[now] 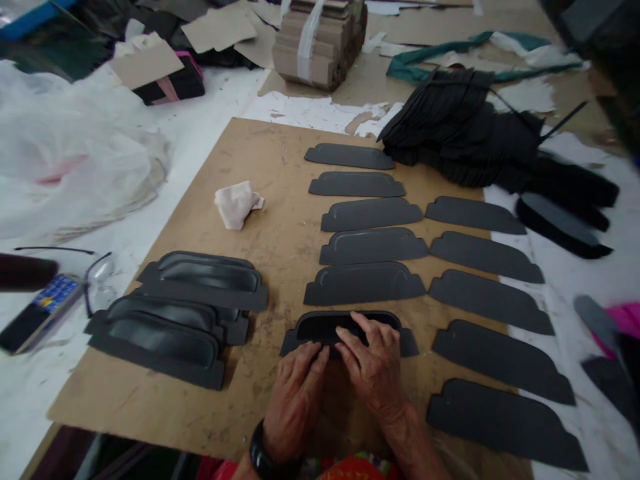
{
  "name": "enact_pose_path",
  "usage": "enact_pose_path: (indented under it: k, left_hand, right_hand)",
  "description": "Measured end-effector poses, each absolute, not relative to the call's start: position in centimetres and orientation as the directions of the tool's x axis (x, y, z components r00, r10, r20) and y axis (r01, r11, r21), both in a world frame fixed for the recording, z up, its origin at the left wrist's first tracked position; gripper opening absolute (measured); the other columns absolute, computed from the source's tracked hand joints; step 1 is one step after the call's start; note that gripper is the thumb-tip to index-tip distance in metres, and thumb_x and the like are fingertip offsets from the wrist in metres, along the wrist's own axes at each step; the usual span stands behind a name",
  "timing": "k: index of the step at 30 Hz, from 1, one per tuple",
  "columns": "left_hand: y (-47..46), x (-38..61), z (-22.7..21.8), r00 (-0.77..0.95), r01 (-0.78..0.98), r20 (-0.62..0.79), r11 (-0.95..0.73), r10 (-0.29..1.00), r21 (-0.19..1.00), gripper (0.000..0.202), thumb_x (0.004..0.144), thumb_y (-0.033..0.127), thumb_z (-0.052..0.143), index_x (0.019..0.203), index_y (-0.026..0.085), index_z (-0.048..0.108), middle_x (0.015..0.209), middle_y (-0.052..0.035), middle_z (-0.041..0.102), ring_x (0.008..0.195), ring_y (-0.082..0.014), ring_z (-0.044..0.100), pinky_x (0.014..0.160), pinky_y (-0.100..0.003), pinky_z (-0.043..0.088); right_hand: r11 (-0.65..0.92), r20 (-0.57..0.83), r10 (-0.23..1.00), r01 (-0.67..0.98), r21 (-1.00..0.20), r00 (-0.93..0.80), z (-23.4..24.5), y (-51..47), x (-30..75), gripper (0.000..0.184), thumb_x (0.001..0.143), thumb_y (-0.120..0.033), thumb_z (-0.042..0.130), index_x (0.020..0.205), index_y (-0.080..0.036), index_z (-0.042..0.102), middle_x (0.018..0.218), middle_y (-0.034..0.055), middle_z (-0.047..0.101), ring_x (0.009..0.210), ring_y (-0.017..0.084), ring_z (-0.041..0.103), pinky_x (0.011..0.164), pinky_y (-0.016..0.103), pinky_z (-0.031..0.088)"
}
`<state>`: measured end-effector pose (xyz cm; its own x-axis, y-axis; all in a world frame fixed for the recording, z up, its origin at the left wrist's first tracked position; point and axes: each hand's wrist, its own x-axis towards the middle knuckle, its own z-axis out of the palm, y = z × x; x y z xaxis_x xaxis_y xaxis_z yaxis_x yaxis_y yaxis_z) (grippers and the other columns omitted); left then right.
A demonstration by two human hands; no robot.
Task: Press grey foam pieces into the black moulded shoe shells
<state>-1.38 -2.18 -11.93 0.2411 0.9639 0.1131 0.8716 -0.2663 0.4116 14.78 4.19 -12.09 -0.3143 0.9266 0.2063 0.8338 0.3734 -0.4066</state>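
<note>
Head view, tabletop (215, 100): white, under brown board (283, 237)
Dark panel (320, 325): on the board
My left fingers (296, 360): at its near edge, grip unclear
My right fingers (367, 325): spread loosely across it
Far side: strapped cardboard bundle (327, 48)

A workshop is suggested: on the white table (220, 97), a scuffed brown board (280, 247) is set with matching dark shaped pieces (373, 283), some laid in columns, others stacked. Around it, a strapped brown bundle (330, 50), a black heap (450, 120) and torn paper (300, 110) are seen.
</note>
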Motion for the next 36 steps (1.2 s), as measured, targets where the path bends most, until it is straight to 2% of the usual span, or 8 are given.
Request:
enact_pose_path:
  k: [3, 5, 8, 11, 14, 21, 28, 36]
  left_hand:
    - [-1.8, -1.4, -12.5, 0.196, 0.893, 0.141, -0.236, 0.970, 0.382, 0.041, 0.087, 0.013, 0.040, 0.128, 0.014, 0.040, 0.124, -0.0125, 0.045, 0.115, -0.0226, 0.040, 0.096, -0.037, 0.035]
    - [-1.5, -1.3, -12.8, 0.238, 0.906, 0.125, -0.266, 0.963, 0.329, 0.045, 0.088, 0.015, 0.038, 0.133, 0.014, 0.035, 0.132, -0.0125, 0.040, 0.119, -0.0247, 0.037, 0.096, -0.038, 0.035]
    - [-1.3, -1.2, -13.0, 0.301, 0.914, 0.089, -0.314, 0.949, 0.256, 0.050, 0.088, 0.017, 0.037, 0.137, 0.016, 0.029, 0.137, -0.0091, 0.037, 0.121, -0.0266, 0.035, 0.093, -0.038, 0.036]
    - [-1.2, -1.1, -13.0, 0.298, 0.920, 0.076, -0.308, 0.951, 0.242, 0.053, 0.088, 0.017, 0.037, 0.139, 0.017, 0.025, 0.139, -0.0079, 0.036, 0.122, -0.0268, 0.034, 0.093, -0.039, 0.037]
    - [-1.0, -0.9, -12.8, 0.286, 0.918, 0.099, -0.302, 0.953, 0.256, 0.054, 0.088, 0.019, 0.039, 0.139, 0.018, 0.023, 0.138, -0.0079, 0.037, 0.120, -0.0264, 0.035, 0.093, -0.039, 0.037]
    - [-0.7, -0.9, -12.6, 0.267, 0.913, 0.116, -0.289, 0.957, 0.287, 0.055, 0.088, 0.020, 0.042, 0.140, 0.020, 0.023, 0.136, -0.0078, 0.039, 0.119, -0.0263, 0.036, 0.094, -0.040, 0.035]
    - [-0.7, -0.9, -12.5, 0.274, 0.908, 0.117, -0.297, 0.955, 0.296, 0.054, 0.087, 0.018, 0.043, 0.139, 0.019, 0.025, 0.135, -0.0086, 0.039, 0.118, -0.0258, 0.036, 0.094, -0.039, 0.034]
    - [-1.2, -0.9, -12.7, 0.270, 0.913, 0.068, -0.278, 0.960, 0.299, 0.051, 0.086, 0.013, 0.043, 0.136, 0.018, 0.032, 0.138, -0.0078, 0.036, 0.122, -0.0260, 0.032, 0.095, -0.039, 0.034]
  right_hand:
    - [0.390, 0.180, 0.921, 0.840, -0.378, -0.346, -11.7, 3.7, 14.5, 0.025, 0.085, -0.030, 0.050, 0.107, -0.028, 0.062, 0.123, 0.0044, 0.052, 0.103, 0.022, 0.047, 0.090, 0.042, 0.034]
    - [0.404, 0.178, 0.915, 0.835, -0.373, -0.363, -11.6, 3.4, 14.5, 0.027, 0.086, -0.026, 0.048, 0.111, -0.025, 0.059, 0.125, 0.0055, 0.051, 0.109, 0.021, 0.046, 0.095, 0.043, 0.032]
    - [0.402, 0.235, 0.915, 0.800, -0.446, -0.328, -11.6, 3.1, 15.8, 0.026, 0.087, -0.021, 0.045, 0.110, -0.022, 0.058, 0.119, 0.0067, 0.054, 0.111, 0.019, 0.047, 0.096, 0.039, 0.035]
    - [0.164, 0.209, 0.976, 0.830, -0.532, -0.059, -11.7, 3.2, 18.7, 0.023, 0.088, -0.023, 0.043, 0.105, -0.020, 0.058, 0.107, 0.0075, 0.058, 0.101, 0.017, 0.051, 0.088, 0.035, 0.041]
    - [-0.105, 0.045, 0.987, 0.841, -0.530, 0.152, -11.2, 3.8, 21.6, 0.024, 0.087, -0.028, 0.042, 0.103, -0.019, 0.058, 0.099, 0.0079, 0.058, 0.093, 0.019, 0.053, 0.081, 0.034, 0.043]
    - [-0.298, -0.308, 0.939, 0.804, -0.515, 0.151, -9.0, 5.3, 22.8, 0.021, 0.082, -0.034, 0.047, 0.096, -0.022, 0.058, 0.089, 0.0031, 0.059, 0.081, 0.017, 0.057, 0.070, 0.029, 0.042]
    - [-0.420, -0.464, 0.874, 0.709, -0.567, 0.146, -8.8, 6.2, 22.9, 0.028, 0.077, -0.048, 0.050, 0.078, -0.021, 0.056, 0.074, 0.0015, 0.061, 0.065, 0.015, 0.056, 0.059, 0.027, 0.039]
    - [-0.441, -0.510, 0.847, 0.731, -0.521, 0.148, -9.4, 6.6, 22.5, 0.025, 0.077, -0.043, 0.050, 0.081, -0.023, 0.064, 0.074, 0.0010, 0.066, 0.067, 0.016, 0.059, 0.061, 0.026, 0.038]
